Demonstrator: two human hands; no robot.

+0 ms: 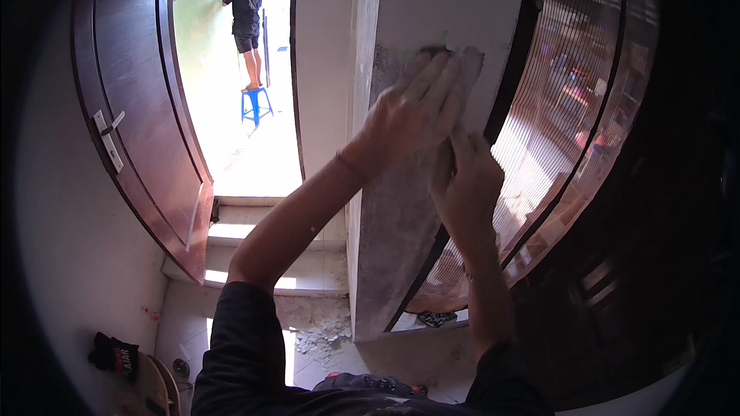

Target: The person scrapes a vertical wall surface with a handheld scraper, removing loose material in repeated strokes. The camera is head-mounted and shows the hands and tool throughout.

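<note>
My left hand (414,112) reaches up to the wall pillar, its fingers stretched out and pressed together against the surface. A small dark edge (436,51) shows just past its fingertips; whether it is a tool's blade or a mark on the wall is unclear. Just below and to the right, my right hand (472,181) is closed, its fingers curled around something mostly hidden. The pillar's lower face (393,208) is grey, rough and bare, while its upper part (455,0) is still painted pale. The two hands are close together, nearly touching.
An open brown door (139,100) stands at left, beside steps (308,262). Outside, another person (247,8) stands on a blue stool (256,105) facing a wall. Flaked debris (327,331) litters the floor. A curtained window (555,115) lies right of the pillar; a cap (116,356) is lower left.
</note>
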